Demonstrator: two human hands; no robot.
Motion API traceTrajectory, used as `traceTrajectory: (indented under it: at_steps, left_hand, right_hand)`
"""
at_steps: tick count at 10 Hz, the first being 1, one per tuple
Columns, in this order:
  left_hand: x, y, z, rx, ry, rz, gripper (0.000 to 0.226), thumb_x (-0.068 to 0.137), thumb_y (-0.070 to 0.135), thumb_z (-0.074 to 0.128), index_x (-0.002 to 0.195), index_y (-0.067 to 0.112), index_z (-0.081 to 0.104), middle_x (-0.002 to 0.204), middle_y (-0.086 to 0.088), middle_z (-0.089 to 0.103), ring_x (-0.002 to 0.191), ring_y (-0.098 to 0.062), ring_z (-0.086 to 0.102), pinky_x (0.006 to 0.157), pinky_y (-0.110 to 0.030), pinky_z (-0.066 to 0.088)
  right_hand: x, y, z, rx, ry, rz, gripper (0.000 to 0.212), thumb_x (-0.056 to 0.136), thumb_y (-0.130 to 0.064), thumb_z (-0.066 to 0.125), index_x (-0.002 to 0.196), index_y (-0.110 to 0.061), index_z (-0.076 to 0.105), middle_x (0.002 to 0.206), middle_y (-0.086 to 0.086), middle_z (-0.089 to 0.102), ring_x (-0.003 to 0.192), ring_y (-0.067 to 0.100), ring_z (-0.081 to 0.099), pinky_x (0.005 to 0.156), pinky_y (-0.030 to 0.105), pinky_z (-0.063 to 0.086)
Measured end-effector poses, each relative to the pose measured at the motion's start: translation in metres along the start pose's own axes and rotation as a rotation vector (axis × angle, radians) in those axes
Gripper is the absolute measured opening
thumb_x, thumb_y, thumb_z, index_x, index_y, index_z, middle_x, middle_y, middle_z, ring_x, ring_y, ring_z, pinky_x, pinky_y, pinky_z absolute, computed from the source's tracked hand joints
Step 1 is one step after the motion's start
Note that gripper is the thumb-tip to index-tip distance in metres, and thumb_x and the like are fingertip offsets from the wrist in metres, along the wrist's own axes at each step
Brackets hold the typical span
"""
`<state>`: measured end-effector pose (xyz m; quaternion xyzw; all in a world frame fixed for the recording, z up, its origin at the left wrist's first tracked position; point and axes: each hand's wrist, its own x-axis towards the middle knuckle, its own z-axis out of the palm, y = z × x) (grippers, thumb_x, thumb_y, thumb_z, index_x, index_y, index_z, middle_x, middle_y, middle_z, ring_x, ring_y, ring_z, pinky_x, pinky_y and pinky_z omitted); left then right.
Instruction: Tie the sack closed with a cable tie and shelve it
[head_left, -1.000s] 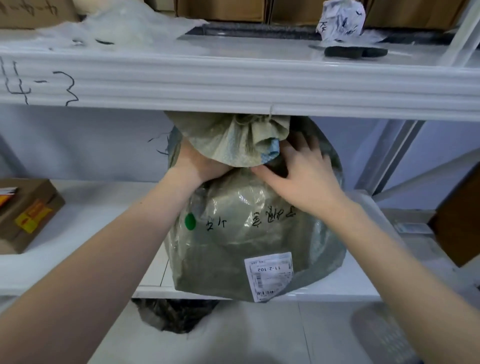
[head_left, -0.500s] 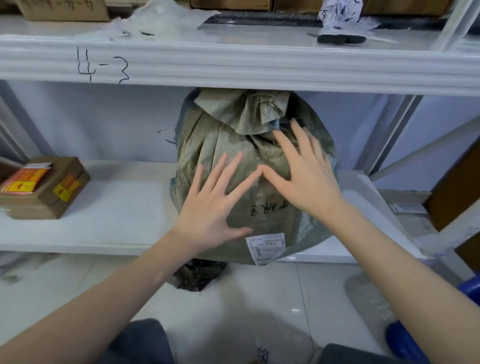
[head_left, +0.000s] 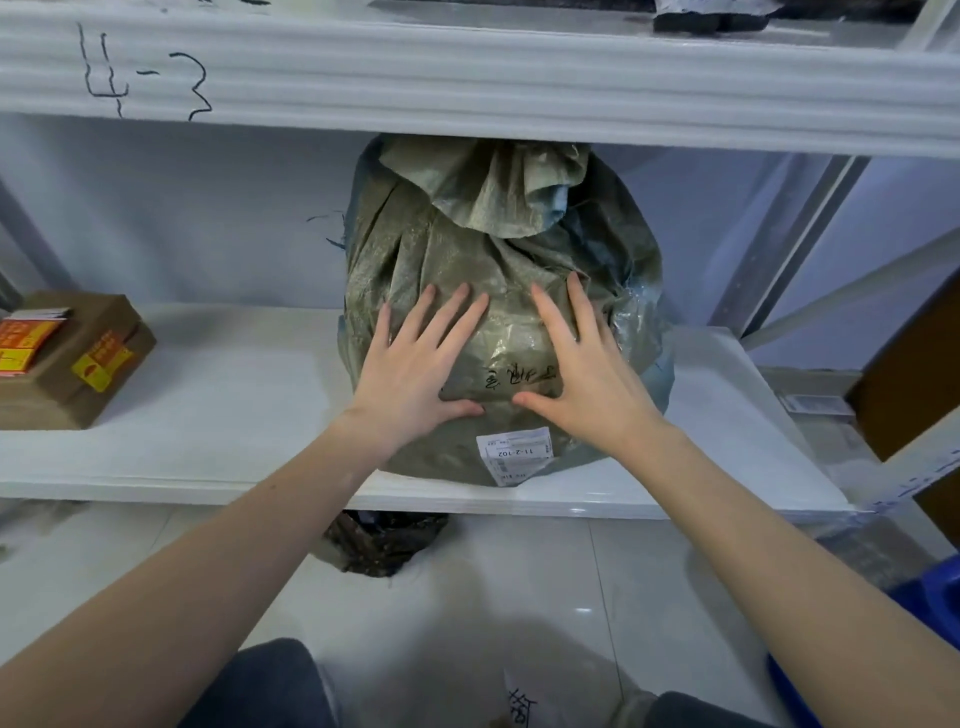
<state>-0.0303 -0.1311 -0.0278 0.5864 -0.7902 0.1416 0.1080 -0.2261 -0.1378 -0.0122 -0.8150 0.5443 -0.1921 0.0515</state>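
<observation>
Neither grip is closed on anything: the left hand and the right hand both lie flat with fingers spread, palms pressed against the front of the sack. The two thumbs point toward each other, near but apart, just above the white label stuck low on the sack's front. Black handwriting shows on the sack between the hands.

The sack stands upright on the lower shelf, its base close to the front edge and the label hanging slightly over it. Its gathered neck folds over at the top and reaches right up under the upper shelf. Whether a cable tie circles the neck cannot be told, as the folds hide that spot.

On the same lower shelf, well apart to the left, sits a brown box with yellow and orange stickers. The upper shelf's front edge carries a handwritten mark at the left. Under the lower shelf, on the pale tiled floor, a dark bag shows beneath the sack. The person's dark-trousered knees appear at the bottom, and a blue item lies at the right edge
</observation>
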Motion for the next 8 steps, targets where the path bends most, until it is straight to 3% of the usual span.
traceTrajectory:
  at_steps: [4,8]
  left_hand:
    - [0.029,-0.016,0.007,0.023,0.048,0.013,0.116,0.066,0.066,0.067,0.151,0.028,-0.002,0.16,0.0,0.008,0.147,-0.028,0.01,0.113,-0.059,0.013]
    - [0.003,-0.01,-0.063,0.049,0.143,0.009,0.112,0.067,0.075,0.059,0.15,0.032,-0.003,0.161,-0.001,0.004,0.148,-0.028,0.007,0.115,-0.056,0.009]
  right_hand:
    - [0.03,0.006,0.006,-0.065,0.055,0.012,0.107,0.074,-0.049,0.069,0.144,-0.037,-0.01,0.158,0.004,-0.011,0.144,0.039,0.006,0.105,0.057,0.036]
    - [-0.008,-0.018,-0.046,-0.093,0.122,0.005,0.106,0.074,-0.055,0.066,0.144,-0.039,-0.012,0.158,0.003,-0.016,0.145,0.037,0.004,0.106,0.058,0.034]
